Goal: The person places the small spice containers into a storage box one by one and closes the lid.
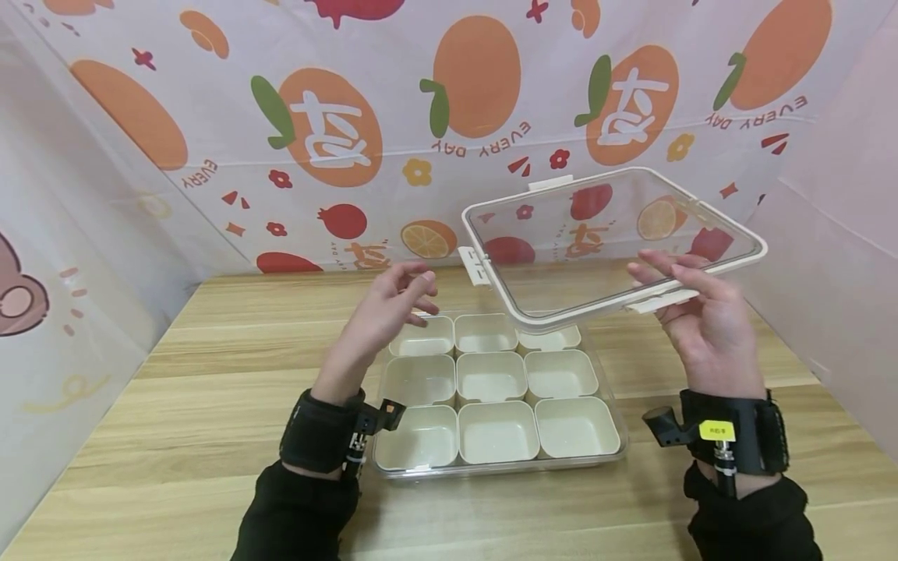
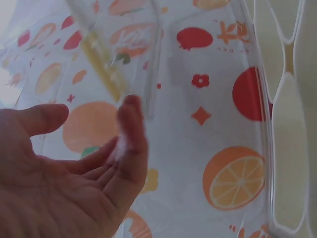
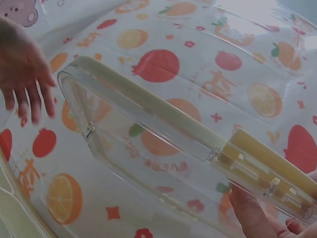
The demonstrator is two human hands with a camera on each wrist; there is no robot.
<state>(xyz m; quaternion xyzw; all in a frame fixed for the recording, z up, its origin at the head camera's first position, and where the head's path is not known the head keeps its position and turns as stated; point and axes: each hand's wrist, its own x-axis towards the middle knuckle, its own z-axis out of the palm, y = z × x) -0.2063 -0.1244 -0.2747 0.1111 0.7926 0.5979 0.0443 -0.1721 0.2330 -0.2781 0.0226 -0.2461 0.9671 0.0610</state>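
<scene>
A clear lid (image 1: pixel 596 253) with a cream rim and clip flaps is held up, tilted, above the far right of a box. My right hand (image 1: pixel 712 335) grips its near right edge by a clip flap (image 1: pixel 662 301), thumb and fingers on either side of the rim. My left hand (image 1: pixel 386 308) hovers over the far left of the box, apart from the lid, its fingers loosely bent and holding nothing. Below lies a transparent box (image 1: pixel 501 469) with cream square cups (image 1: pixel 498 432) in rows; the lid hides part of the back right cup.
The box stands on a wood-grain table (image 1: pixel 210 421). A fruit-print cloth (image 1: pixel 393 101) hangs behind the table's far edge, with pale cloth (image 1: pixel 77 195) at the left side and more at the right.
</scene>
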